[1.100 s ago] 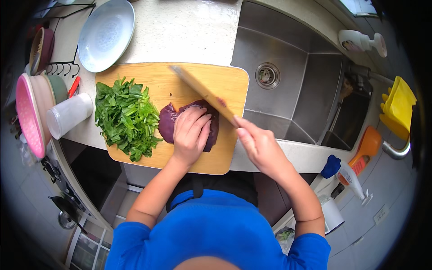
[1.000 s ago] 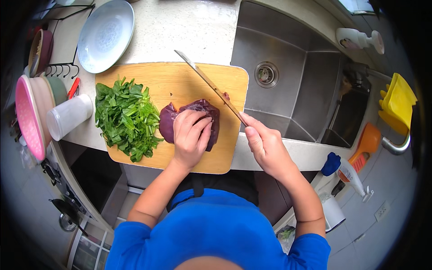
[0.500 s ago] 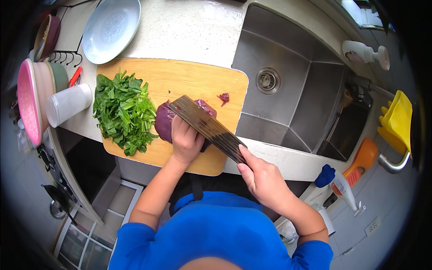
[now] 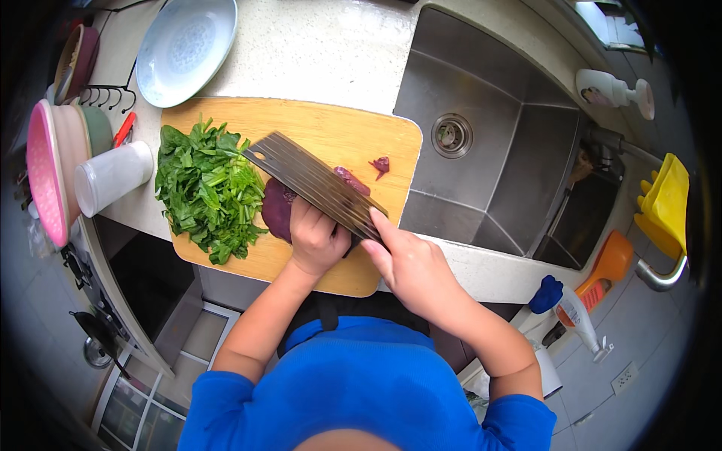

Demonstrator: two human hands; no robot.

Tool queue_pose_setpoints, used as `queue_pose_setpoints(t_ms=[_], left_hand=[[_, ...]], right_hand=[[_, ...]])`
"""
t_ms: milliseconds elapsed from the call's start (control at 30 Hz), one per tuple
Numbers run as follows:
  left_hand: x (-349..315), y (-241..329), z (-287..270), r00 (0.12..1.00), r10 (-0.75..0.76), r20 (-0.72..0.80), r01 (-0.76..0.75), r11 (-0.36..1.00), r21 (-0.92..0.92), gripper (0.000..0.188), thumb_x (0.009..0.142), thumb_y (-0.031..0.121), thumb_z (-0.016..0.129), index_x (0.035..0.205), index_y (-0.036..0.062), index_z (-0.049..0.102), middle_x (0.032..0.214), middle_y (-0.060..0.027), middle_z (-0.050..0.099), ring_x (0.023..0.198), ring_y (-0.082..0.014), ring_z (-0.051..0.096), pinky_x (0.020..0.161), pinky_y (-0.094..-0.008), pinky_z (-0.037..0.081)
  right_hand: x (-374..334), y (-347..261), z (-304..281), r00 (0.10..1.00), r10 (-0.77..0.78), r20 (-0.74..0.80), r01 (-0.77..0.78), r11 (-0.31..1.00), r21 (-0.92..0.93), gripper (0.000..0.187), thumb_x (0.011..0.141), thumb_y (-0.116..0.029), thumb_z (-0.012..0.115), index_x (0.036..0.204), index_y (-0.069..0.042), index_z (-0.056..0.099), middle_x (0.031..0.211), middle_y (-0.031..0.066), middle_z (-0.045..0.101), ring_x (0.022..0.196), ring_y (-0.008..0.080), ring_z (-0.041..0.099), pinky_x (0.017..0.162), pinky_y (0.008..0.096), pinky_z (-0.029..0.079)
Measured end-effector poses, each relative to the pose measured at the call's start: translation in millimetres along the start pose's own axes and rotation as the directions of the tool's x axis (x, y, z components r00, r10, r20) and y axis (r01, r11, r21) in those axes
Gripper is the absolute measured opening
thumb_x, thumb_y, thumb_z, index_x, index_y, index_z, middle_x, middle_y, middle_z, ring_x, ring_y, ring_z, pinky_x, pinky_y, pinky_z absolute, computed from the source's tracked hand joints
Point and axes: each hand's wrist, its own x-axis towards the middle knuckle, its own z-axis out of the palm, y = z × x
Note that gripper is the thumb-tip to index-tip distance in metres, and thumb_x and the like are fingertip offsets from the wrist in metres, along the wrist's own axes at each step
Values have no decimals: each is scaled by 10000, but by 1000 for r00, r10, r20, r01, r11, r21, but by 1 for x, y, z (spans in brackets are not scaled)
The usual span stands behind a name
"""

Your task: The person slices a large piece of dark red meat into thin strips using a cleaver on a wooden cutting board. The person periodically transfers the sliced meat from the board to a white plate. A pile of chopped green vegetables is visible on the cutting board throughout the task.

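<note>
A slab of dark purple-red raw liver lies in the middle of the wooden cutting board. My left hand presses on it with curled fingers, the fingertips partly hidden under the blade. In my right hand is a broad cleaver, its blade slanting over the liver toward the upper left. The handle is covered by my fingers, and the cutting edge cannot be seen. Chopped leafy greens are heaped on the board's left side. A small liver scrap sits apart near the right edge.
The steel sink lies right of the board. A pale blue plate stands behind it at the left. A white plastic cup and a pink basin are at the counter's left edge. Yellow gloves hang far right.
The cleaver has moved up and left across the liver, with my right hand following. My left hand stays on the liver with hardly any shift.
</note>
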Motion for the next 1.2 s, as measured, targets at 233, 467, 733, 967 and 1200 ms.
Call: queue_pose_setpoints(t_ms=[233, 467, 733, 967, 1200], left_hand=[[-1, -2, -1, 1000, -13, -15, 14, 999, 40, 275, 692, 40, 663, 960, -18, 682, 973, -170, 668, 890, -382, 617, 787, -463, 486], [1, -3, 0, 999, -2, -38, 2, 1000, -2, 279, 671, 5, 639, 946, -28, 676, 945, -180, 657, 874, -390, 609, 793, -468, 487], [4, 1, 0, 999, -17, -50, 17, 1000, -1, 229, 680, -1, 644, 905, -32, 673, 894, -172, 646, 861, -382, 605, 791, -456, 496], [9, 2, -10, 998, -54, -26, 52, 996, -76, 193, 714, -57, 679, 903, -15, 680, 957, -142, 664, 953, -329, 626, 834, -413, 509], [10, 16, -21, 997, -81, -13, 79, 992, -100, 234, 706, -58, 708, 933, -6, 681, 977, -131, 653, 930, -332, 618, 813, -400, 506]], right_hand=[[-39, 5, -12, 993, 114, 42, -115, 993, 17, 474, 934, -305, 595, 1262, 26, 507, 791, 232, 650, 710, 398, 653, 636, 467, 536], [7, 1, 14, 997, -17, -80, 19, 999, 25, 477, 916, -294, 621, 1266, 14, 518, 769, 219, 649, 699, 391, 655, 611, 450, 536], [10, -3, 13, 999, 29, -23, -28, 999, 15, 517, 928, -331, 596, 1295, 19, 498, 879, 236, 669, 772, 384, 669, 652, 445, 549], [-2, 11, -22, 974, 208, 92, -227, 911, 344, 417, 988, -290, 526, 1243, 37, 569, 1042, 273, 657, 949, 388, 659, 829, 409, 521], [-3, 7, -36, 996, 90, 4, -88, 956, 281, 391, 976, -228, 548, 1281, 15, 533, 1020, 231, 672, 926, 384, 661, 800, 398, 528]])
